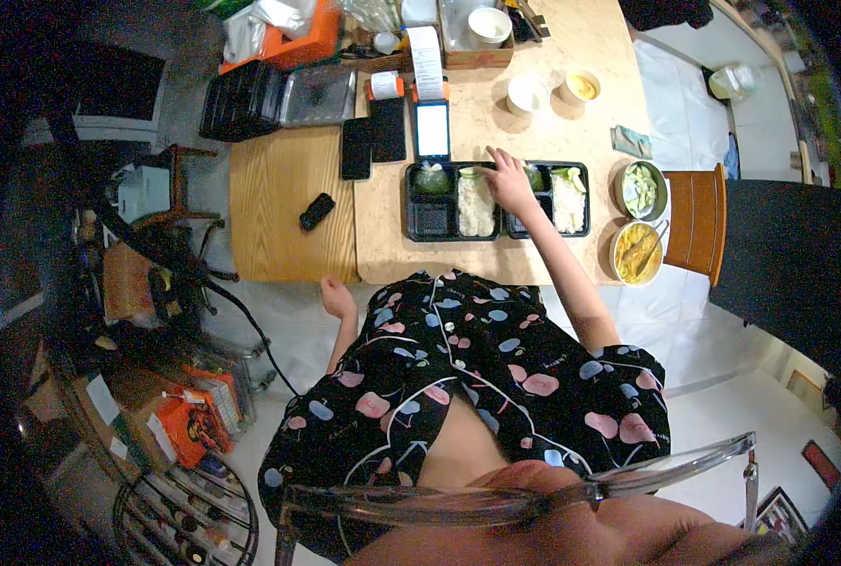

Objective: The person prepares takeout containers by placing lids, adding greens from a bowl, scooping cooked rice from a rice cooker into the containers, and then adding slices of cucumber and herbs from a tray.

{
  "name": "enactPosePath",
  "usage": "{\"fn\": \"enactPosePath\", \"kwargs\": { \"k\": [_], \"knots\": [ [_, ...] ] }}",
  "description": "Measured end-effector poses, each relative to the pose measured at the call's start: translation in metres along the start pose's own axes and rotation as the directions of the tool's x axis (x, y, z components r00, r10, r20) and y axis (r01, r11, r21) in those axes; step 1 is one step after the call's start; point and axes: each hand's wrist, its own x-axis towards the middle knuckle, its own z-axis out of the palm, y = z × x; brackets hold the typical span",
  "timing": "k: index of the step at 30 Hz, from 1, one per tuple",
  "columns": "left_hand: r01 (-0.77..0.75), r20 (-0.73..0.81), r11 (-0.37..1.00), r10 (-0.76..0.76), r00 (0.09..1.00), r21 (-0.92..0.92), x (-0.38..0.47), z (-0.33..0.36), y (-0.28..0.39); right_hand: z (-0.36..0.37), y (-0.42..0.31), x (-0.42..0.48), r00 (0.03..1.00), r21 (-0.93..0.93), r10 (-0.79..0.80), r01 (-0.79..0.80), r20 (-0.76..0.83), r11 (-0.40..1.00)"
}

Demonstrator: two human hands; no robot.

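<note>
Two black compartment trays stand side by side on the table. The left tray (pixel 435 230) holds white rice (pixel 476 212), cucumber slices and a small clear bag or cup of something green. In the right tray (pixel 585 226) are rice (pixel 569 206) and pale green slices (pixel 573 175). My right hand (pixel 509 182) is over the upper part of the trays near where they meet, fingers spread; whether it touches the cucumber is unclear. My left hand (pixel 337 297) hangs loosely curled by the table's front edge, with nothing visible in it.
A bowl of cucumber slices (pixel 640 191) and a bowl of shredded vegetables (pixel 636 253) with a spoon stand at the right. Behind the trays is a receipt printer terminal (pixel 432 131). Phones (pixel 356 148), stacked black trays (pixel 242 99), clear lids (pixel 318 97) and paper cups (pixel 526 96) lie around.
</note>
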Motion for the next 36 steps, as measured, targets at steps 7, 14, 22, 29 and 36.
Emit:
{"fn": "enactPosePath", "kwargs": {
  "k": [7,14,22,29,36],
  "knots": [
    [0.018,0.414,0.649,0.462,0.784,-0.76,0.017,0.032,0.055,-0.029,-0.02,-0.023,0.983,0.125,0.073,-0.053,-0.166,0.991],
    [-0.428,0.546,0.832,0.554,0.628,-0.353,-0.008,0.045,0.169,0.003,-0.023,-0.147,0.621,0.661,0.581,-0.728,0.526,0.18],
    [-0.017,0.798,0.893,0.41,0.443,-0.45,0.025,0.08,0.148,0.013,-0.027,-0.129,0.374,0.571,0.434,-0.466,0.82,-0.676],
    [0.365,0.96,0.888,0.271,0.075,-0.28,0.001,0.027,0.179,0.082,-0.003,-0.16,0.283,0.599,0.607,0.125,0.743,-0.791],
    [0.312,0.859,0.804,0.435,0.272,-0.506,-0.027,-0.004,0.178,-0.001,-0.019,-0.169,0.388,0.882,0.792,-0.176,0.471,-0.438]
  ]
}}
